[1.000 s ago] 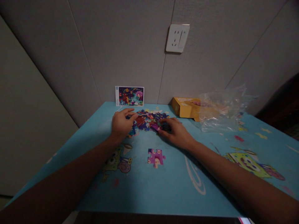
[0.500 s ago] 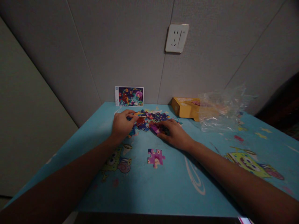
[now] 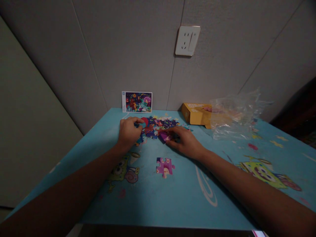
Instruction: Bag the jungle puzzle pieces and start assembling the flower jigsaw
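Observation:
A heap of loose jigsaw pieces [image 3: 158, 126] lies on the blue cartoon-print table [image 3: 172, 194] near the wall. My left hand [image 3: 128, 133] is at the heap's left edge, fingers pinched on a red and blue piece [image 3: 144, 122] lifted slightly. My right hand [image 3: 185, 141] rests at the heap's right side, thumb and fingers closed on a purple piece [image 3: 164, 136]. A small joined cluster of pink and purple pieces [image 3: 165, 166] lies apart, nearer to me, between my forearms.
A reference picture card [image 3: 137, 101] leans against the wall behind the heap. A yellow box [image 3: 196, 113] and a crumpled clear plastic bag [image 3: 234, 118] sit at the back right. A wall socket [image 3: 187, 40] is above. The table's left edge drops off.
My left hand has picked a red and blue piece up from the heap's edge. My right hand has drawn a purple piece a little toward me.

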The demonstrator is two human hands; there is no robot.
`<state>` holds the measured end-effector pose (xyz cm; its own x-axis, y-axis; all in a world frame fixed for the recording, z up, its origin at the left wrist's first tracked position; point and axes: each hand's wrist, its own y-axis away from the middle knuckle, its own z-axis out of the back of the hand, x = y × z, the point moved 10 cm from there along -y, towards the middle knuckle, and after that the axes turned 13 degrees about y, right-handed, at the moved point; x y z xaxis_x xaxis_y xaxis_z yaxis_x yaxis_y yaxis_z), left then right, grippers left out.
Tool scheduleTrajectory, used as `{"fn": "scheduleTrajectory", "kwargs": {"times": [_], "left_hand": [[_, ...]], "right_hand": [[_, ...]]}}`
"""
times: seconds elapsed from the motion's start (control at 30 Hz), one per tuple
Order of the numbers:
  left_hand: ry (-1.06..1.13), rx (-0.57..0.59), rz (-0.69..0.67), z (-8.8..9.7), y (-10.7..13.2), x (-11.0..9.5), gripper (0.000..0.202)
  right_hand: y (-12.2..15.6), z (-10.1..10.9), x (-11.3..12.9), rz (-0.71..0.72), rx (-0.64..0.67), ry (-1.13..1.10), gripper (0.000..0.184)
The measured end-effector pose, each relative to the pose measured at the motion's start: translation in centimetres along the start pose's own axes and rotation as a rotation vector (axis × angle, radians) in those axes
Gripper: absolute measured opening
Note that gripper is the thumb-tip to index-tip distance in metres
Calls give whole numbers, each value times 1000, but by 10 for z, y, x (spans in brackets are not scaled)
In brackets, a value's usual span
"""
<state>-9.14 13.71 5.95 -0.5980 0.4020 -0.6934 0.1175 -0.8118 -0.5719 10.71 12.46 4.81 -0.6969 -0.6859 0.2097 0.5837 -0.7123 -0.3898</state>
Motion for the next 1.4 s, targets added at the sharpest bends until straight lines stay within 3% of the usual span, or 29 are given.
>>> {"fn": "scheduleTrajectory", "kwargs": {"times": [0.13,0.27,0.47,0.57,0.8,1.1,1.4], "left_hand": [[-210,19,98,-2,1,7,20],[-183,25,2,-3,3,-12,17],[147,338,-285,-36,22,-54,47],[191,428,-355,-44,29,-58,52],[190,491,-327,-52,31,-47,66],[192,465,-392,-48,32,-56,51],[254,492,-422,-46,35,-61,52]], "right_hand": [[1,8,-4,-30,-79,-38,33],[2,19,-4,-24,-173,-67,33],[5,31,3,32,-268,-115,32],[6,30,4,44,-255,-131,33],[5,24,9,88,-192,-195,38],[5,25,20,157,-160,-207,39],[4,27,22,167,-147,-205,40]]}}
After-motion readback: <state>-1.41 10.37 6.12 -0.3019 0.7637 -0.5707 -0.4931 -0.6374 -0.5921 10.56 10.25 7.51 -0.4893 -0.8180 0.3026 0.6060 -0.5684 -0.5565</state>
